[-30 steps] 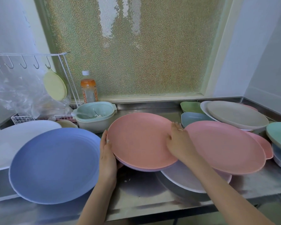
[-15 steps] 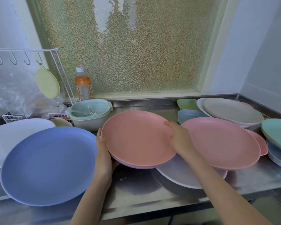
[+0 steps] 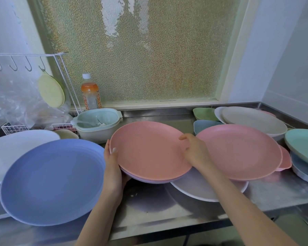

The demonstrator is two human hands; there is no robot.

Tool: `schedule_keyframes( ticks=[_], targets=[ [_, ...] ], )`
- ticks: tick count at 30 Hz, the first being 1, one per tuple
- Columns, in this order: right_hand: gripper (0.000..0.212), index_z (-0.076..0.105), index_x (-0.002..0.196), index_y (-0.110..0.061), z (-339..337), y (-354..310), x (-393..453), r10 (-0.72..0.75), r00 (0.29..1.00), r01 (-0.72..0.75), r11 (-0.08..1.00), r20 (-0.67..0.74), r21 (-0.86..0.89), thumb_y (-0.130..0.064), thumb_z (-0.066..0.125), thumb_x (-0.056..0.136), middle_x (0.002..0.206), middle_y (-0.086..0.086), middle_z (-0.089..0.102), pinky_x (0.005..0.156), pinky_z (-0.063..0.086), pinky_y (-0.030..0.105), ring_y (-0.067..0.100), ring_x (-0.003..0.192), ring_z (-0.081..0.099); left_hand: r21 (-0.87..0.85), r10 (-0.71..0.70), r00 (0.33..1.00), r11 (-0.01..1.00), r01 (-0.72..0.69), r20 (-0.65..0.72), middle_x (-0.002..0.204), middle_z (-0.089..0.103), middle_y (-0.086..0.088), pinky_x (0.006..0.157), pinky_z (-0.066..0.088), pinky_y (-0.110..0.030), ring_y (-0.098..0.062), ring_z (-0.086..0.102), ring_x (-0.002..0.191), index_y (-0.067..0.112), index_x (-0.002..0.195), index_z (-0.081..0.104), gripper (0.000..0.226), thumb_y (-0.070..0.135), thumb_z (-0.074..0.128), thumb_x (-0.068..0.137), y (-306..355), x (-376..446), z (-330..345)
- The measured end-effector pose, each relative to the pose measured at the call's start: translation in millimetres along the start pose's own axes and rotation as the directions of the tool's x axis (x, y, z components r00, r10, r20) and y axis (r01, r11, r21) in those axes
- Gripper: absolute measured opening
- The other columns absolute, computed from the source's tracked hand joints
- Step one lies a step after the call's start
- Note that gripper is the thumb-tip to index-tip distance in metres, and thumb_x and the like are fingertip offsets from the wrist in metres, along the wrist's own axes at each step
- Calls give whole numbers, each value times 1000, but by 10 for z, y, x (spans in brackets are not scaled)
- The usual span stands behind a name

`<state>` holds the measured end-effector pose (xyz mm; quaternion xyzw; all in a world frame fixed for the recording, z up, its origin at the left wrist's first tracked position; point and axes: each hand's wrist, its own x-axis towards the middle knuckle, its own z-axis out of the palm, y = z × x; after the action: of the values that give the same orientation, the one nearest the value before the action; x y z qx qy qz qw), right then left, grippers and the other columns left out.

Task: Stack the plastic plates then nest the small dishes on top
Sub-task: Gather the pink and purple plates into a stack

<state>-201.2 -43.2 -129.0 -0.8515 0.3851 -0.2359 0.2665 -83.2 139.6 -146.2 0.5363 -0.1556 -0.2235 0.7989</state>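
A small stack with a salmon-pink plate [image 3: 148,148] on top and a lilac plate beneath is held above the steel counter [image 3: 149,206]. My left hand [image 3: 113,167] grips its left rim, thumb on top. My right hand [image 3: 196,151] grips its right rim. To the right lies a second pink plate [image 3: 238,151] over a grey-white plate [image 3: 199,189]. A large blue plate [image 3: 52,185] sits at the left, partly over a white plate [image 3: 12,148]. Small green [image 3: 204,113] and blue [image 3: 203,125] dishes stand at the back right.
A beige plate [image 3: 252,119] on a white one sits at the back right, with a mint plate [image 3: 304,144] over more dishes at the far right. A mint strainer bowl [image 3: 98,125], a drink bottle [image 3: 90,93] and a wire rack [image 3: 60,71] stand at the back left.
The view has shifted slightly; both hands keep their hold on the pink-topped stack, which stays in about the same place between the blue plate and the second pink plate.
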Motion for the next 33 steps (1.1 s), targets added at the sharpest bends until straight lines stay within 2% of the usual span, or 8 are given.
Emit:
schedule_keyframes(
  ticks=[7, 12, 15, 17, 19, 23, 27, 33],
  targets=[
    [47, 41, 133, -20, -153, 18, -39, 5, 998, -14, 989, 66, 146, -5, 41, 89, 134, 2, 52, 90, 36, 29, 25, 119, 49, 3, 2, 994, 1000, -2, -106, 118, 64, 10, 59, 53, -22, -11, 63, 101, 40, 130, 49, 38, 29, 35, 97, 34, -15, 19],
    [40, 40, 134, -28, -322, 54, -417, -111, 994, 106, 978, 17, 177, -17, 43, 95, 133, -7, 52, 84, 32, 21, 17, 120, 49, -39, 7, 989, 999, -13, -151, 115, 64, 12, 67, 50, -28, -10, 63, 100, 41, 129, 51, 39, 30, 36, 95, 54, -37, 28],
    [37, 41, 133, -30, -439, 177, -772, -99, 991, 101, 995, -91, 11, -30, 42, 96, 134, -7, 53, 96, 31, 30, 20, 123, 48, -113, -6, 984, 993, -15, -181, 108, 67, 17, 67, 50, -25, -5, 64, 94, 38, 128, 55, 36, 30, 40, 96, 58, -51, 15],
    [40, 41, 132, -33, -447, 343, -1005, -59, 991, 24, 965, -124, -262, -45, 33, 94, 138, -10, 50, 110, 12, 47, 19, 136, 35, -152, -10, 980, 988, -21, -199, 108, 68, 17, 69, 49, -24, -6, 65, 95, 35, 127, 57, 35, 32, 44, 95, 68, -55, 9],
    [48, 50, 125, -36, -416, 470, -1198, -40, 990, -30, 879, -136, -476, -55, 26, 89, 135, -12, 54, 107, 3, 62, 18, 136, 36, -177, -21, 978, 984, -17, -207, 110, 69, 15, 70, 49, -25, -7, 65, 96, 34, 125, 60, 34, 34, 47, 93, 75, -69, 19],
    [46, 62, 110, -38, -306, 521, -1284, 3, 993, -62, 864, -120, -500, -58, 32, 81, 121, -14, 63, 94, 23, 69, 18, 125, 49, -212, -29, 970, 977, -23, -242, 102, 70, 18, 64, 50, -21, -2, 66, 87, 35, 121, 63, 32, 36, 50, 92, 99, -85, 23],
    [55, 60, 117, -33, -183, 483, -1199, -83, 992, 39, 912, -91, -408, -60, 25, 84, 114, -15, 65, 75, 51, 42, 14, 115, 46, -263, -70, 956, 965, -7, -284, 112, 69, 16, 65, 51, -23, -5, 66, 95, 35, 122, 62, 35, 41, 54, 89, 100, -79, -5],
    [50, 57, 118, -32, -17, 399, -896, -155, 988, 136, 930, -30, -340, -56, 27, 85, 111, -14, 65, 72, 51, 39, 16, 112, 46, -279, -66, 943, 960, -29, -327, 115, 67, 15, 66, 50, -24, -6, 64, 96, 36, 126, 59, 36, 39, 50, 91, 84, -58, -22]
  ],
)
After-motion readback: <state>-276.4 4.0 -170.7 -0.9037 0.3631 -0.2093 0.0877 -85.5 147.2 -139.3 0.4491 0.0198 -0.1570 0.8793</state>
